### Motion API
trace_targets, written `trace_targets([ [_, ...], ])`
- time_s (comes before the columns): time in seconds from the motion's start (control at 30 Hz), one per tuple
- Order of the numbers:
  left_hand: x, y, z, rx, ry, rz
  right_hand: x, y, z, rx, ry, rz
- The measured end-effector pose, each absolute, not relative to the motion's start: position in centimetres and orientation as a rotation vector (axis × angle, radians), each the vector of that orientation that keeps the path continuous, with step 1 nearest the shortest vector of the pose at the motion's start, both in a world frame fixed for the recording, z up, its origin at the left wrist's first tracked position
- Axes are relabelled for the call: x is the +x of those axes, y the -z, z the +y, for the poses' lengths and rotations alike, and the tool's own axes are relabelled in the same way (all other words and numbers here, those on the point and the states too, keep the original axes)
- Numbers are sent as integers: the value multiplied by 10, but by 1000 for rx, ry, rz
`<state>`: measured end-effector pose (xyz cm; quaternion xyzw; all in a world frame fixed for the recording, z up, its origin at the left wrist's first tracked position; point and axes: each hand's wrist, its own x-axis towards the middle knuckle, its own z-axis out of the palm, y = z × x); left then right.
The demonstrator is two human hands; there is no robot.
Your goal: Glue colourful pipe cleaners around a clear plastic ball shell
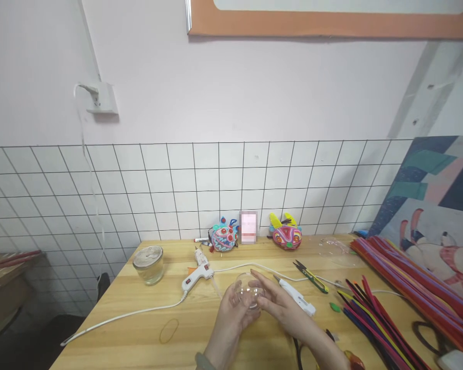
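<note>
Between both hands, just above the wooden table (123, 334), is a clear plastic ball (247, 290). My left hand (233, 311) curls around its left and lower side. From the right, my right hand (273, 298) grips it with the thumb in front and the fingers over the top. Whether the ball is whole or has an opening, I cannot tell. A white glue gun (198, 272) lies left of my hands. Right behind my right hand rests a white pen-like tool (296, 296) with a cable.
At the back are two colourful animal-face crafts (224, 237) and a pink card (248, 227). A lidded glass jar (149, 264) stands at left. Thread snips (312, 276), pipe cleaners (378, 324) and a large red bundle (412, 282) lie right. A rubber band (168, 331) lies front left.
</note>
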<state>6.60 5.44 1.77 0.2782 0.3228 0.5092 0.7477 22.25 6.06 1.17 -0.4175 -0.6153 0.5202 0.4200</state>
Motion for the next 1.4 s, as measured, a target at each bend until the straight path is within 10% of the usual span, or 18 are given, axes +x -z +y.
trace_targets([
  [0.67, 52, -15, 63, 272, -1177, 799, 308, -48, 51, -1565, -847, -1356],
  [1.4, 52, -15, 64, 262, -1223, 908, 266, 22, 16, -1760, -1114, -1331],
])
